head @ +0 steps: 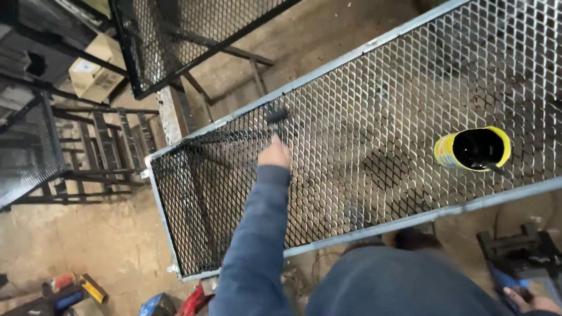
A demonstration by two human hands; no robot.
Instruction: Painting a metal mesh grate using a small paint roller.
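Observation:
A long expanded-metal mesh panel (374,146) in a pale grey frame lies across the view, its left part coated black. My left hand (274,155), at the end of a blue sleeve, reaches out over the mesh and grips a dark paintbrush (276,117) whose head rests on the mesh near the far rail. A yellow can (451,153) of black paint sits on the mesh to the right, with a stick in it. My right hand (534,302) shows only partly in the bottom right corner, next to a blue object; its grip is unclear.
A second black mesh panel (175,35) leans at the top left. Black metal frames (93,152) and a cardboard box (93,73) stand at the left. Tools (70,292) lie on the dirt floor at the bottom left. A dark machine (515,246) stands at the bottom right.

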